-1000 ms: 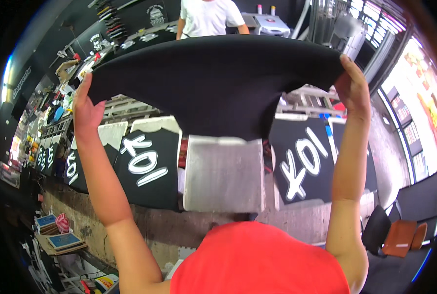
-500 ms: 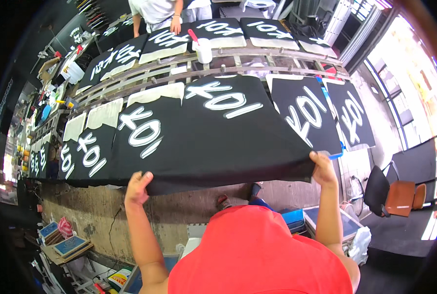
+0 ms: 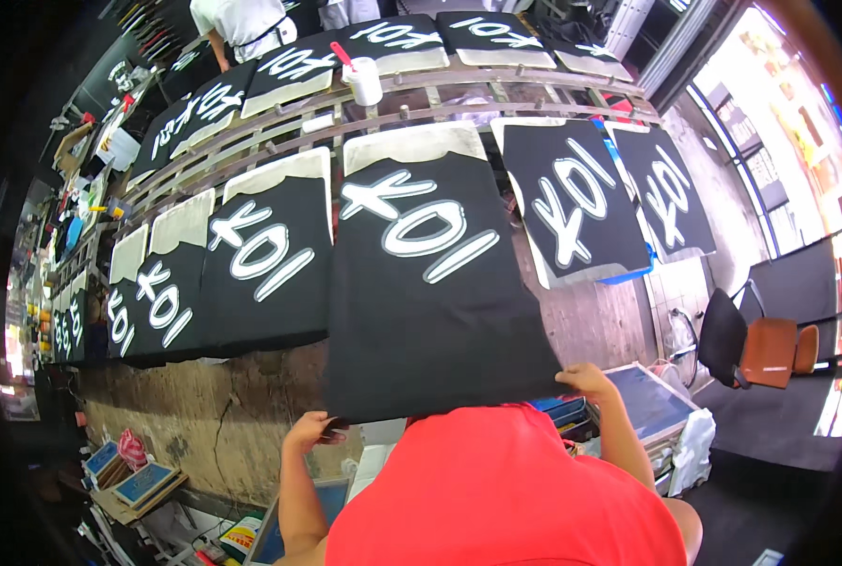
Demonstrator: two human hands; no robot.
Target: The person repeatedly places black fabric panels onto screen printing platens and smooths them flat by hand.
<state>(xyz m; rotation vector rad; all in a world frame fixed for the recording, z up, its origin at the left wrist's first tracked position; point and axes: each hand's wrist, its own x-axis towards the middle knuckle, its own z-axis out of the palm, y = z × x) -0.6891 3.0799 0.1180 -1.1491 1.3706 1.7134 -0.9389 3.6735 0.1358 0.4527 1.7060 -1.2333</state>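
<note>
A black T-shirt (image 3: 430,330) with large white lettering lies over a pale board (image 3: 411,143), whose far end shows bare. Its near edge is stretched between my two hands, close in front of my body. My left hand (image 3: 314,432) is closed on the left corner of that edge, with some fingers hidden by the cloth. At the right corner, my right hand (image 3: 589,382) pinches the fabric. The cloth between the hands is pulled fairly flat.
More black printed shirts lie on boards either side, such as one shirt (image 3: 268,255) to the left and another (image 3: 572,198) to the right. Behind the wooden rails stands a white tub (image 3: 364,83) with a red-handled tool. A person (image 3: 241,28) stands across the table. A chair (image 3: 770,354) is at right.
Both hands have drawn the shirt toward me and come closer together. The shirt has slid down its board, baring the far end, and no longer spreads over the neighbouring shirts.
</note>
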